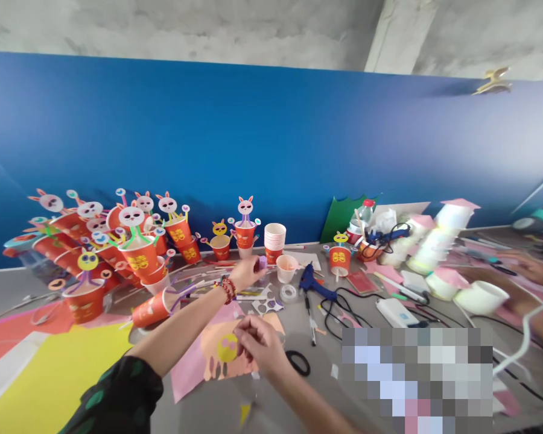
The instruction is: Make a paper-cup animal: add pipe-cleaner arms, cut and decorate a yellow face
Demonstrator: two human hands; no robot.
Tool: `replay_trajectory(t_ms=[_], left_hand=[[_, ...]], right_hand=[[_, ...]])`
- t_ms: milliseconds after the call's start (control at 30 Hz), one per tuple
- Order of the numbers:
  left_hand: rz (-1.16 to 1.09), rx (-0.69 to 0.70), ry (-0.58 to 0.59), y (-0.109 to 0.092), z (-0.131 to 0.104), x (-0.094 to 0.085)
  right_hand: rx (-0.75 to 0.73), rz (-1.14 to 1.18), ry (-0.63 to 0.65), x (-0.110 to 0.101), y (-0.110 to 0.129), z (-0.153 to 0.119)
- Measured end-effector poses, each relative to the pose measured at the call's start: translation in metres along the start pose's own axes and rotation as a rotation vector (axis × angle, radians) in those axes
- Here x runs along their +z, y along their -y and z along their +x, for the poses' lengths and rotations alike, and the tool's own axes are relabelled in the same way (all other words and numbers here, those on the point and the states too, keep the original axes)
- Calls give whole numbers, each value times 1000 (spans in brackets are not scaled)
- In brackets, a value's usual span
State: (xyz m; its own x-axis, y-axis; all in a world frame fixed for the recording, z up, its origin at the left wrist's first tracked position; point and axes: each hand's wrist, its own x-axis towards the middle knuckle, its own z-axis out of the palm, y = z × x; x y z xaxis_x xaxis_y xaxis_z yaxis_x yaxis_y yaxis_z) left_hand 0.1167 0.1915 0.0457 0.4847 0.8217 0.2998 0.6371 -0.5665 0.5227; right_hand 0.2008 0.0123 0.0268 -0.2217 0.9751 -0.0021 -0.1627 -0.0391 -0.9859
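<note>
My left hand [248,273], a beaded bracelet on its wrist, reaches toward the back of the table. Its fingers are closed at a small purple piece [263,263], whose kind I cannot make out. Nearer to me, my right hand [261,342] is closed with curled fingers. Anything between its fingertips is hidden. Just left of them lies a yellow paper disc [227,349] with pink bits on it. Under the disc is an orange paper sheet [217,333] with small dark oval shapes along its lower edge. A white paper cup [287,269] stands beyond my hands.
Red cups with paper animal figures [138,259] crowd the left. A stack of cups [275,241] stands at the back. Right of my hands are a blue glue gun [314,282], black cables and a black tape ring [297,363]. Another person's arm [531,271] is at far right.
</note>
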Motion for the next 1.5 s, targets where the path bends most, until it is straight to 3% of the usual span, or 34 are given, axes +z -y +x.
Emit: replay_trajectory(t_ms=[133, 267, 367, 500, 600, 700, 967, 1233, 1367, 1500], left_hand=[[-7, -1, -5, 2, -3, 1], [-44, 3, -12, -1, -20, -14], [-63, 30, 24, -5, -55, -34], [-59, 101, 160, -12, -125, -56], [-21, 129, 233, -9, -170, -58], [84, 143, 248, -1, -194, -51], [103, 212, 191, 7, -206, -36], [117, 173, 94, 14, -213, -26], [115, 137, 47, 14, -215, -25], [99, 128, 20, 13, -215, -24]], right_hand=[[-8, -14, -11, -1, 1, 1], [-41, -32, -55, -10, 5, 4], [-79, -43, -103, -17, 10, 6], [-119, -86, -119, -21, 15, 7], [-150, -162, -102, -20, 12, 7], [-214, -299, -87, -19, 8, 7], [-355, -784, 79, -19, 20, 2], [-355, -1150, 299, -10, 23, -14], [-353, -1380, 301, -18, 18, -21], [-393, -1422, 283, -22, 15, -25]])
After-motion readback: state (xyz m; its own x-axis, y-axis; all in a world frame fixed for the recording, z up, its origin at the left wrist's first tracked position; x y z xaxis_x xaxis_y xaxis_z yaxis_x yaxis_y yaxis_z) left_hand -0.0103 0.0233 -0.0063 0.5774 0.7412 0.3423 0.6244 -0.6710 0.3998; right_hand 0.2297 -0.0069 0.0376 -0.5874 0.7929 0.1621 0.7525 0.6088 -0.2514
